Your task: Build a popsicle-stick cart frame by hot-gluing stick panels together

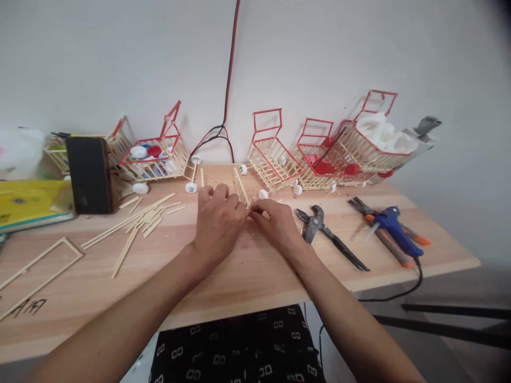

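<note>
Over the middle of the wooden table, my left hand [219, 221] is closed with curled fingers around a small frame of thin wooden sticks [240, 187]. Part of that frame shows beyond my fingers; the rest is hidden behind my hand. My right hand [277, 222] meets it from the right, thumb and fingertips pinched at the frame's near corner. Whether a separate small stick is also in that pinch I cannot tell. Left of my hands lies a loose pile of cut wooden sticks [146, 219]. Pliers with black handles [319, 226] rest just right of my right hand.
Along the wall stand several miniature stick carts with red handles, such as one cart [275, 159] and a filled one [155, 159]. A blue glue gun [395, 229] lies over orange-handled pliers [399, 255] at right. A dark phone [90, 175] stands upright at left, near a stick rectangle [43, 252].
</note>
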`<state>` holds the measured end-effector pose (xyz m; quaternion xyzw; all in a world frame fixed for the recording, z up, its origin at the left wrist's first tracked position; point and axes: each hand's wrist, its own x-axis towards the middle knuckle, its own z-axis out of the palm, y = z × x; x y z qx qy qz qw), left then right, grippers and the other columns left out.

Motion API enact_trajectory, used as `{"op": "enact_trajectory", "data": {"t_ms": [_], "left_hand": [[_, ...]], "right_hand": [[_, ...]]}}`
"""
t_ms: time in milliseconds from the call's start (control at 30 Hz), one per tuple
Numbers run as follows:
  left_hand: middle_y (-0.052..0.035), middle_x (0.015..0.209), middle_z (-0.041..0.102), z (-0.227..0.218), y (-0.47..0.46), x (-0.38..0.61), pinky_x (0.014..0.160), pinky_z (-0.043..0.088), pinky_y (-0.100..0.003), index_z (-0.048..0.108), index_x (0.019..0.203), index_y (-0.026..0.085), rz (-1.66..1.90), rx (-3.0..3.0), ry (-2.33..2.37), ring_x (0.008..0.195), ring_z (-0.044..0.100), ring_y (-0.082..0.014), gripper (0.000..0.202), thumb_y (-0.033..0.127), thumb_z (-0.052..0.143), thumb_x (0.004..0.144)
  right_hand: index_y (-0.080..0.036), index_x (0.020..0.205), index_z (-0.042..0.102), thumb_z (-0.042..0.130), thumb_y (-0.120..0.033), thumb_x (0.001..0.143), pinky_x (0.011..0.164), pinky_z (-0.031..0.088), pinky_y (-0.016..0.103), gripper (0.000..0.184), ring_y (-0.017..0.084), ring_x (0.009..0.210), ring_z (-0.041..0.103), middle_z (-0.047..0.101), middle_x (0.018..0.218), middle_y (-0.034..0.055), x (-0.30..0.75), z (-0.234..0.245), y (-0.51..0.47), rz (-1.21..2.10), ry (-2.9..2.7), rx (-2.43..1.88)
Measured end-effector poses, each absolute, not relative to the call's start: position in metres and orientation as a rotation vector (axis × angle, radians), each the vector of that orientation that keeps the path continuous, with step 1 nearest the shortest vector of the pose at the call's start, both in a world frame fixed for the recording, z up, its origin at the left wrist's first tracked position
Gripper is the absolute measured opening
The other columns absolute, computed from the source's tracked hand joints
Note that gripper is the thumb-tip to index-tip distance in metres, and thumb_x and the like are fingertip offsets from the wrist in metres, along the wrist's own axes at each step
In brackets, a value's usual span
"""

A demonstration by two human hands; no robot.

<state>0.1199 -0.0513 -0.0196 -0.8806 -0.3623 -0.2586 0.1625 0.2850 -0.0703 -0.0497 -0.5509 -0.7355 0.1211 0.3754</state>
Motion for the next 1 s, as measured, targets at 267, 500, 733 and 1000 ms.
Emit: {"op": "enact_trajectory", "data": {"t_ms": [267, 500, 733, 1000], "left_hand": [[-0.0025, 0.065, 0.058, -0.024, -0.045, 0.118, 0.075, 0.027, -0.041, 0.058, 0.066, 0.016, -0.737, -2.442, -0.971, 0.085, 0.047, -0.0234, 0.024, 0.012, 0.055, 0.09], [-0.0019, 0.069, 0.062, -0.015, -0.051, 0.115, 0.075, 0.029, -0.039, 0.06, 0.068, 0.018, -0.768, -2.449, -0.938, 0.088, 0.049, -0.0233, 0.022, 0.018, 0.058, 0.09], [-0.0039, 0.093, 0.071, -0.001, -0.042, 0.091, 0.084, 0.04, -0.038, 0.066, 0.093, 0.02, -1.211, -2.549, -1.168, 0.093, 0.057, -0.0224, 0.013, 0.031, 0.06, 0.089], [-0.0031, 0.09, 0.071, 0.003, -0.043, 0.073, 0.085, 0.045, -0.036, 0.068, 0.078, 0.021, -1.436, -2.561, -1.311, 0.09, 0.061, -0.0202, 0.015, 0.027, 0.059, 0.088]], "right_hand": [[-0.021, 0.079, 0.065, 0.065, -0.02, 0.084, 0.069, 0.042, 0.025, 0.006, 0.015, 0.074, 0.06, 0.068, 0.077, -0.0003, 0.283, -0.052, -0.071, 0.317, -1.87, -1.409], [-0.021, 0.077, 0.064, 0.063, -0.021, 0.085, 0.068, 0.04, 0.024, 0.009, 0.014, 0.073, 0.059, 0.066, 0.075, -0.0005, 0.285, -0.052, -0.07, 0.299, -1.875, -1.429], [-0.021, 0.076, 0.063, 0.062, -0.021, 0.086, 0.068, 0.039, 0.024, 0.01, 0.014, 0.073, 0.059, 0.066, 0.075, -0.0008, 0.286, -0.051, -0.07, 0.322, -1.888, -1.417], [-0.021, 0.076, 0.064, 0.06, -0.021, 0.085, 0.068, 0.04, 0.025, 0.01, 0.014, 0.073, 0.059, 0.067, 0.076, -0.0003, 0.286, -0.051, -0.071, 0.337, -1.881, -1.432]]}}
